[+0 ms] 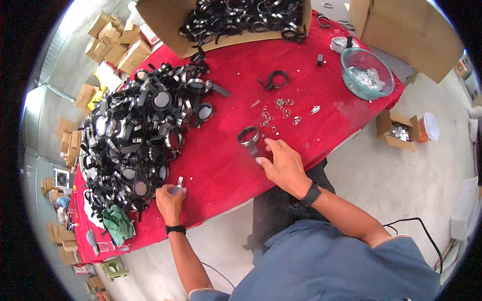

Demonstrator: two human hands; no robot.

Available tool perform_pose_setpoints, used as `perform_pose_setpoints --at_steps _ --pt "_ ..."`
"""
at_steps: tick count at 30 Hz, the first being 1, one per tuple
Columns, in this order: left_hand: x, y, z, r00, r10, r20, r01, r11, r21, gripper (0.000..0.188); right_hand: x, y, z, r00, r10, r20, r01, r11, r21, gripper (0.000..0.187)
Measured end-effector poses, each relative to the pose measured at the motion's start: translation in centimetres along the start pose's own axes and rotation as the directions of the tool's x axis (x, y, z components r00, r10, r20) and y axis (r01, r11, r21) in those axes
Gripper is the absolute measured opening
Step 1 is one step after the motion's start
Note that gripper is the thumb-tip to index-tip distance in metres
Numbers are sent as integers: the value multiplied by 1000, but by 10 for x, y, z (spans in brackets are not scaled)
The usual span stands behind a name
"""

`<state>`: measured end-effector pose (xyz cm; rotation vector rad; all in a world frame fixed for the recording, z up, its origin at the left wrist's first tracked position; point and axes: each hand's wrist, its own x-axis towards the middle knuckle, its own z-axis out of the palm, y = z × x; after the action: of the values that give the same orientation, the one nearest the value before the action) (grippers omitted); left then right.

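fingers (276,145) parted (right hand (286,165)) near ring (250,142), left hand (169,203) pinching silvery piece (180,181)

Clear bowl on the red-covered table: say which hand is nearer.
Right. The right hand is below and left of the clear bowl in the picture, apart from it; the left hand is much farther off, lower left.

Piece (180,181) at left fingers (164,191) partly hidden
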<state>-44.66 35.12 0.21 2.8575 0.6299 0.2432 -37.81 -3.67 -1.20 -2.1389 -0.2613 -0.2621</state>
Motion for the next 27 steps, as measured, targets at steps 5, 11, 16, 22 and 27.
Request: perform_pose_setpoints --at_steps 5,11,16,22,27 --pt "-21 68 -15 932 304 -196 -358 856 -373 23 -3 -29 -26 996 -75 54 59 966 253 44" --pt "-61 194 -17 754 656 7 -620 716 -320 11 -20 -37 -19 966 -239 103 183 907 380 23" --pt "-67 212 -16 721 691 -51 -642 638 -425 17 -28 -17 -41 979 -12 203 -64 930 363 10" --pt "-62 232 -7 593 776 -213 -781 491 -385 13 -32 8 -44 912 201 359 -377 755 536 10" --pt "-47 234 3 635 690 -348 -769 524 -366 29 -10 -1 -51 938 221 266 -334 782 527 20"
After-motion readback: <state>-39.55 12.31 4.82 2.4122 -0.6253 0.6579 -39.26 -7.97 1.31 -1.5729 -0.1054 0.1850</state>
